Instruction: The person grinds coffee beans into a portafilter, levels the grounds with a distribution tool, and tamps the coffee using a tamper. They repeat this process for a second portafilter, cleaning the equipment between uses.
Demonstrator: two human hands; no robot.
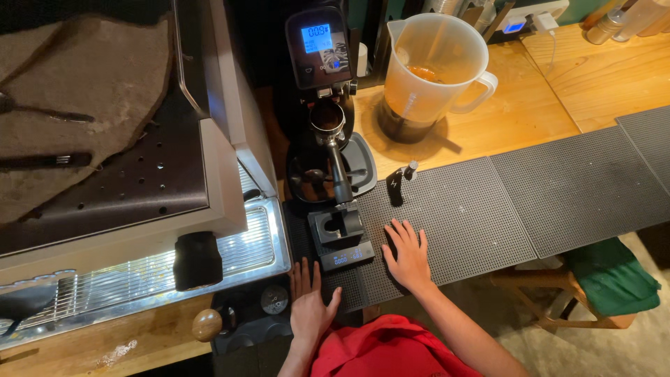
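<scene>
Wooden table (537, 105): pale planks run across the top right; I see it carrying the jug and, nearer me, the dark mats.
Espresso machine (139, 174): steel and black, it fills the left side, with its lit drip grille along the lower edge.
Rubber mats (558, 188): grey dotted panels lie edge to edge along the front of the table.
Plastic jug (433, 63): translucent and upright behind the mats, handle to the right, with something brownish inside.
Grinder (321, 84): black, with a lit blue display, standing between the machine and the jug.
Portafilter (328, 122): its basket sits under the grinder chute; the long handle runs straight down towards me and ends just above the scale.
Scale (342, 244): small and black with a lit readout, carrying a black holder block; it sits between my two hands.
Right hand (408, 255): flat on the mat, palm down, fingers spread, holding nothing, just right of the scale and apart from it.
Left hand (310, 304): also flat and empty, fingers straight, below and left of the scale at the mat's edge.
Key relation: the scale lies ahead and inward of both hands; I judge the right hand the nearer, with the portafilter handle just beyond.
</scene>
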